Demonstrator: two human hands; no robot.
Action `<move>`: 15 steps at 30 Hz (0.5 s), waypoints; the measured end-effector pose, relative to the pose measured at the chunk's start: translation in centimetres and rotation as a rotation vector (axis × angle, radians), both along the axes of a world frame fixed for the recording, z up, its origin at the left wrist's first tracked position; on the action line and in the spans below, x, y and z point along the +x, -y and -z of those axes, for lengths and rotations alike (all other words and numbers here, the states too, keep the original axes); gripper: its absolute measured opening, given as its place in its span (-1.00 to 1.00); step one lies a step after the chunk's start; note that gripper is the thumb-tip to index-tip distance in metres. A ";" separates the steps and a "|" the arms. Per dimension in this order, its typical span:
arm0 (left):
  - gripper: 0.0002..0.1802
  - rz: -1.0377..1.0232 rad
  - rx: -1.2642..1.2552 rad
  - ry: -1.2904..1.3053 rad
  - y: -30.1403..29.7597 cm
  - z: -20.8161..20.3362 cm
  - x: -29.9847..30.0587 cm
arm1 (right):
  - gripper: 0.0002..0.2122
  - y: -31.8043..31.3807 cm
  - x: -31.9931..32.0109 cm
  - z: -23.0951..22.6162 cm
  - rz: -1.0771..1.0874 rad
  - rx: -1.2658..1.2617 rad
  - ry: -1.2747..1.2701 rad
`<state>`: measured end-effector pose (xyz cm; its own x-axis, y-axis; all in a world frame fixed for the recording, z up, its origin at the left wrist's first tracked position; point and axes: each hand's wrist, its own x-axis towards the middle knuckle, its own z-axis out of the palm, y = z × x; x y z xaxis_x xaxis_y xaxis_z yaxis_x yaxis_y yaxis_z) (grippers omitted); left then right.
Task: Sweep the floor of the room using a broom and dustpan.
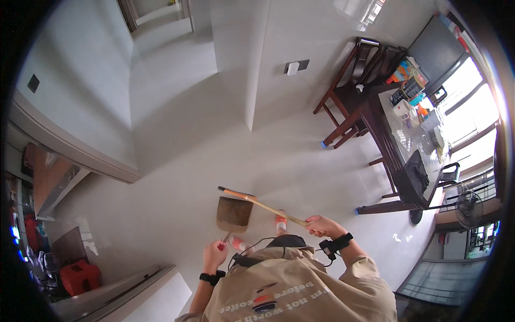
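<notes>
My left hand is closed around the handle of a dustpan. The pan is broad, brown and worn, held low over the pale floor in front of my feet. In my right hand I grip a long light-brown stick, with an orange section and a dark tip at its far end. It slants up and left from my fist and passes over the dustpan's far edge. Whether a brush head is fixed to the stick, I cannot tell. Dark bands circle both my wrists.
A dark wooden table stands on the right, cluttered with jars and packages, with chairs beyond it. A fan is at the far right. On the left are a wall corner and a red case. A wall edge juts out ahead.
</notes>
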<state>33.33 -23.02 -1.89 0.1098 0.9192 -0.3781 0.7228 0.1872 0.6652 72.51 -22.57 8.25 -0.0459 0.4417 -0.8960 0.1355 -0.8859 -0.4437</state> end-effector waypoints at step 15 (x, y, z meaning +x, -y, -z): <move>-0.82 0.054 -0.027 -0.182 -3.1 -2.4 13.2 | -0.78 -22.7 21.9 16.8 0.267 0.444 0.336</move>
<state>46.53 -19.91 0.48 0.0861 0.9031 -0.4206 0.8401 0.1612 0.5179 94.40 0.13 -8.50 0.3704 0.7331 -0.5705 0.1308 -0.6492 -0.7493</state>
